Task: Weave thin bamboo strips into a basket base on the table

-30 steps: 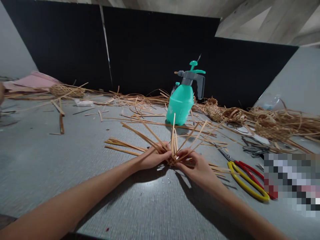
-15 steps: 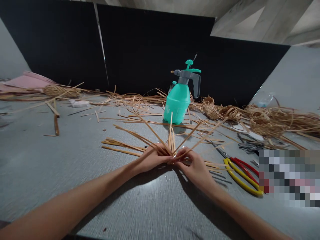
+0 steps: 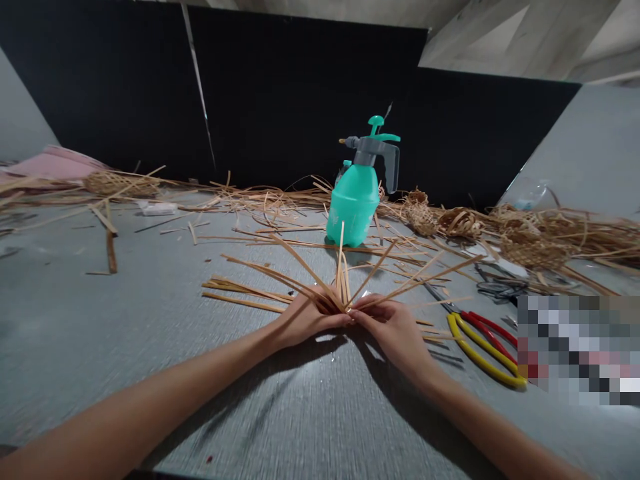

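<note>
Looks like strip-lacing to me: left grip and right grip both pinched on the thin strips bunched right between them, ends fanning out beyond; I'd guess the next move needs 1 grip holding steady

Our grey table carries an upright green sprayer, shears to the right and nearer us, strips littering its far side, and woven pieces heaped at far right.
</note>
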`<state>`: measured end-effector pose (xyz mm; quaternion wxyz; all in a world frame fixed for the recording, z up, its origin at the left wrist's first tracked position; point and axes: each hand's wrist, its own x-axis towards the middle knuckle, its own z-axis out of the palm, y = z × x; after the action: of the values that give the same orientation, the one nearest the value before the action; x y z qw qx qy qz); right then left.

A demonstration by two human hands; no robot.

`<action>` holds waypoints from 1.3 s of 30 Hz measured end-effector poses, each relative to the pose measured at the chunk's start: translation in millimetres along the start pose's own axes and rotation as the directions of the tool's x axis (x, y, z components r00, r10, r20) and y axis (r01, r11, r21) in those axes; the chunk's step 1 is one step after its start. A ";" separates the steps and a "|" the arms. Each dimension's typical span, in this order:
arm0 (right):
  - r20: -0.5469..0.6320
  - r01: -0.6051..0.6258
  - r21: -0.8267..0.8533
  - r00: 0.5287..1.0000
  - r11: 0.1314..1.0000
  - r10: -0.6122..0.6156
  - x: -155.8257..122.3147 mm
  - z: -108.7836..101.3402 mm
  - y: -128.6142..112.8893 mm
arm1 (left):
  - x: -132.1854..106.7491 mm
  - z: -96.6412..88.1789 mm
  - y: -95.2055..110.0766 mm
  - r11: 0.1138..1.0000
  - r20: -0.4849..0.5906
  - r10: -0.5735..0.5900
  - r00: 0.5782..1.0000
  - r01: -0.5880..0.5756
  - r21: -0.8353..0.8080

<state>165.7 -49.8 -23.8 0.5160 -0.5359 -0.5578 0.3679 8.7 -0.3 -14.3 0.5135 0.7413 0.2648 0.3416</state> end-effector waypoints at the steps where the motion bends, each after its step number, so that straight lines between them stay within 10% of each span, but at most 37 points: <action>1: -0.011 -0.002 -0.003 1.000 1.000 0.002 0.5 0.5 0.0 | 0.0 0.1 -0.2 1.000 -0.004 0.007 1.000 -0.007 0.008; 8: 0.062 -0.060 -0.018 0.996 0.998 0.061 3.9 -14.8 -15.0 | 1.2 1.8 -0.9 0.997 -0.009 -0.068 0.998 0.068 -0.027; 14: -0.220 -0.083 -0.135 0.974 0.987 0.052 6.1 -72.7 -26.7 | 3.2 -2.1 -6.9 0.984 0.003 -0.168 0.986 0.168 0.055; 17: -0.454 -0.020 -0.197 0.888 0.980 -0.073 6.3 -97.8 -40.1 | 4.7 -1.0 -9.6 0.983 -0.018 -0.183 0.983 0.184 0.027; 19: -0.568 0.082 -0.455 0.740 0.887 -0.360 5.1 -107.4 -56.0 | 5.0 0.4 -10.2 0.982 -0.040 -0.188 0.981 0.189 0.006; 22: -0.345 0.219 -0.832 0.515 0.509 -0.785 3.3 -109.3 -79.3 | 4.0 1.3 -9.3 0.984 -0.023 -0.180 0.983 0.180 -0.001; 25: 0.176 0.528 -0.803 0.652 0.275 -0.737 3.1 -96.1 -82.1 | 2.4 0.3 -7.8 0.987 0.012 -0.159 0.987 0.159 0.010; 29: 0.551 0.694 -0.675 0.700 0.251 -0.454 0.2 -64.2 -49.7 | 2.0 -0.4 -6.1 0.993 0.006 -0.114 0.993 0.114 -0.005; 34: 0.651 0.782 -0.613 0.582 0.114 -0.488 -4.3 -36.9 -11.8 | 3.4 0.6 -5.5 0.995 0.026 -0.072 0.997 0.073 -0.062; 39: 0.629 0.737 -0.676 0.591 0.019 -0.505 -0.1 -29.3 -7.7 | 3.2 -0.2 -4.4 0.999 0.019 -0.040 0.999 0.040 -0.029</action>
<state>192.5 -55.3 -10.5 0.1747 -0.3752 -0.8847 -0.2144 10.4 3.6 -17.7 0.5333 0.7315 0.2697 0.3282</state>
